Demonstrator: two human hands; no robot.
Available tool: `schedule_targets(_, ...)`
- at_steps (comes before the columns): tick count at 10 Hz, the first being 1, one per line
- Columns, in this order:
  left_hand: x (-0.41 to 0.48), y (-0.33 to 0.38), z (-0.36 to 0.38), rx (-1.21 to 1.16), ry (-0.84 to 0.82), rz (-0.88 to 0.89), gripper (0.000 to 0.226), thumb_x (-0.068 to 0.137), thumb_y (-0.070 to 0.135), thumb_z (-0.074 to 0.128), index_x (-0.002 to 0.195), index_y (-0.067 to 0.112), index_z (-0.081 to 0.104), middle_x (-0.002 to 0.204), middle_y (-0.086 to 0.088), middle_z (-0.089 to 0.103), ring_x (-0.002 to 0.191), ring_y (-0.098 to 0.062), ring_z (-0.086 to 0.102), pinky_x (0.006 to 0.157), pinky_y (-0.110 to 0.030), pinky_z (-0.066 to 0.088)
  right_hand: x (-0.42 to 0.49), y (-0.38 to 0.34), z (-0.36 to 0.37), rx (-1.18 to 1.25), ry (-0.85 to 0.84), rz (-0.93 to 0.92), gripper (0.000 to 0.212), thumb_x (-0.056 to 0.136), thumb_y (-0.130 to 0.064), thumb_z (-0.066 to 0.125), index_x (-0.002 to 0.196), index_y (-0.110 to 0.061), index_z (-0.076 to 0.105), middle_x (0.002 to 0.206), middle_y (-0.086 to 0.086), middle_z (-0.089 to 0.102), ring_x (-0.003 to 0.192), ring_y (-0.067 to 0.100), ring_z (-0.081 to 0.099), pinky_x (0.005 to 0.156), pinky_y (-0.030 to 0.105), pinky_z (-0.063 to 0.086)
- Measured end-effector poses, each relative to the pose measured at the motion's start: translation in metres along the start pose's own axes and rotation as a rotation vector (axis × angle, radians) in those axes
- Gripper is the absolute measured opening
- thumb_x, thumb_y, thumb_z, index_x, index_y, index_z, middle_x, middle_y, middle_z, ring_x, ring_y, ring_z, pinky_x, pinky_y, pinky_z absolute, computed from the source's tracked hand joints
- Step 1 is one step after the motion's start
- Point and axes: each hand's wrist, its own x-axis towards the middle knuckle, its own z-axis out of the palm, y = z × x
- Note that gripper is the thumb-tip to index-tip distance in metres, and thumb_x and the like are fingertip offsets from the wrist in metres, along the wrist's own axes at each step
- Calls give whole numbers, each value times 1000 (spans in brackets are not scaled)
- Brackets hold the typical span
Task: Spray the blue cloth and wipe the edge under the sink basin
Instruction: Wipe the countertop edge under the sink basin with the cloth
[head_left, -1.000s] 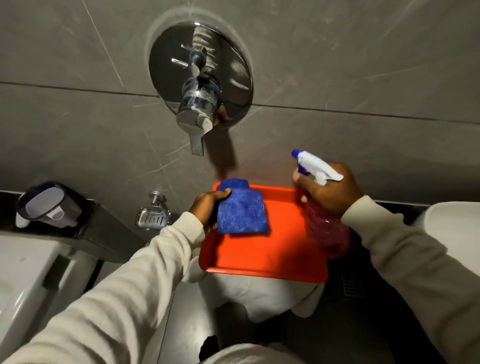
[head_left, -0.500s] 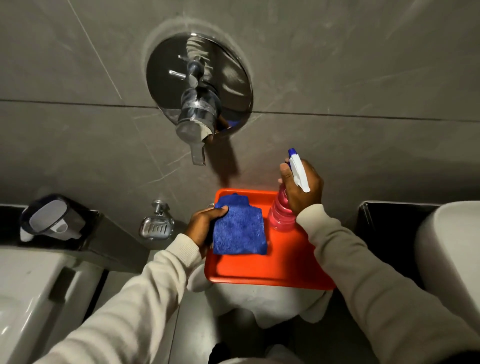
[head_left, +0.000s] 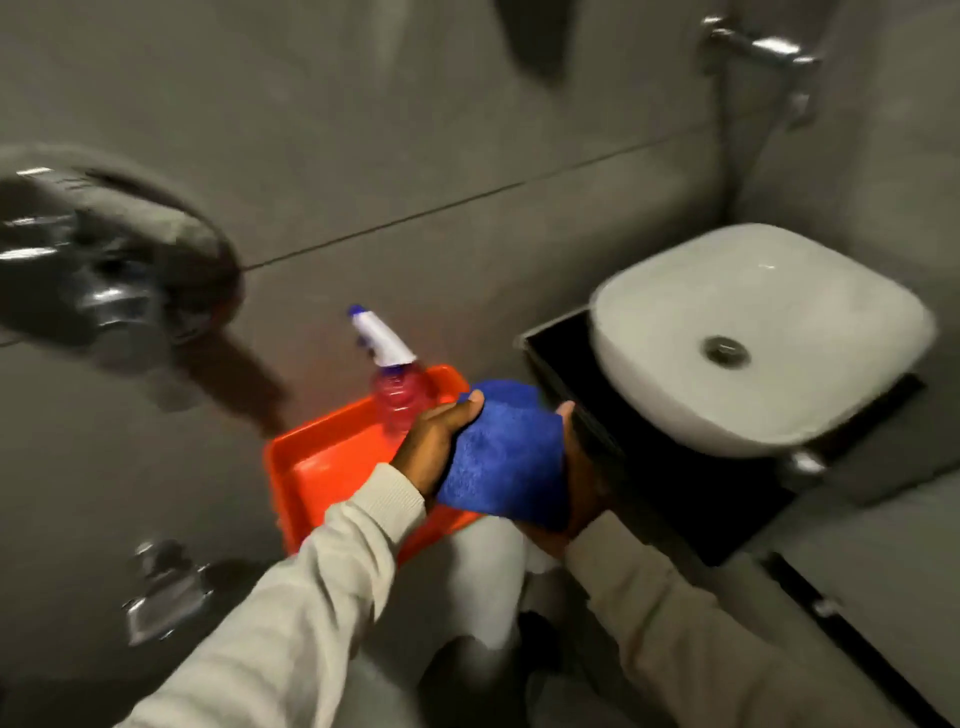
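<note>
The blue cloth (head_left: 506, 457) is held between both hands above the right edge of the orange tray (head_left: 332, 467). My left hand (head_left: 434, 441) grips its left side with the thumb on top. My right hand (head_left: 579, 467) holds its right side from below, mostly hidden by the cloth. The pink spray bottle (head_left: 397, 387) with a white and blue nozzle stands upright on the tray, untouched. To the right, the white sink basin (head_left: 753, 338) sits on a black counter (head_left: 665, 483), whose left edge is close to my right hand.
A round chrome shower valve (head_left: 109, 265) sticks out of the grey tiled wall at left, blurred. A metal soap dish (head_left: 163, 592) is mounted lower left. A chrome tap (head_left: 758, 52) is above the basin. The tray rests on something white below it.
My right hand set the spray bottle down on the tray, let go and took hold of the cloth. Both hands lifted the cloth rightward. The view swung right, showing the basin.
</note>
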Motion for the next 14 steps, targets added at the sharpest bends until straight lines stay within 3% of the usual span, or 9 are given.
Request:
schedule_targets(1,18,-14,77,403,-18,113,34,90,42,54,67,17,61,72,-3,64,78,-21,58,78,-34,47,-40,-32,-32,0,-165,-365,83,95,-56,-2,128,-5,55,127,14,65,122,24,57,106,37,44)
schedule_targets(3,22,-38,239,902,-114,365,40,83,59,50,72,20,47,97,-18,70,97,-39,61,76,-31,38,-116,-108,-136,129,64,-511,54,91,-31,40,136,-1,46,143,27,45,133,42,41,117,57,23)
schedule_targets(5,55,-44,331,921,-199,632,54,83,56,41,119,17,52,107,-11,65,100,-30,62,89,-34,48,-161,-215,-262,222,302,-621,35,89,-23,46,122,-17,56,104,14,74,99,32,65,83,43,57)
schedule_targets(6,84,-60,356,1043,-232,666,69,85,52,41,142,14,38,142,-9,51,132,-23,47,110,-30,34,-154,-288,-338,195,391,-580,30,100,-26,30,123,-25,49,81,3,73,82,18,68,64,24,58)
schedule_targets(7,99,-82,365,1109,-203,619,79,86,56,36,151,14,20,159,1,19,149,-19,19,119,-23,11,-137,-356,-387,95,409,-524,22,77,-18,61,98,-22,55,66,-2,69,60,11,69,58,17,56)
schedule_targets(9,101,-88,355,1633,-154,595,103,75,78,-5,150,8,-4,161,-5,-6,150,-23,-10,123,-44,0,-63,-431,-421,-936,773,-790,49,93,-4,56,138,0,40,139,21,49,127,32,47,112,44,35)
schedule_targets(10,105,-80,342,1732,-130,536,104,76,78,-3,150,4,-5,162,-8,-6,150,-23,-7,123,-47,3,-32,-422,-435,-1620,679,-603,63,91,-43,57,143,-15,37,155,13,32,145,33,24,120,50,11)
schedule_targets(11,109,-79,338,1771,-144,534,102,79,76,2,150,2,-3,162,-11,-3,151,-23,-5,122,-49,6,-25,-401,-449,-1853,697,-594,62,92,-56,37,144,-23,33,161,7,17,149,29,9,118,56,2)
schedule_targets(14,111,-81,337,1760,-122,591,98,84,72,8,151,1,-2,163,-15,-2,151,-29,-2,121,-53,10,-2,-420,-450,-2058,907,-695,46,91,-40,42,126,-11,51,145,16,45,135,35,38,114,54,24)
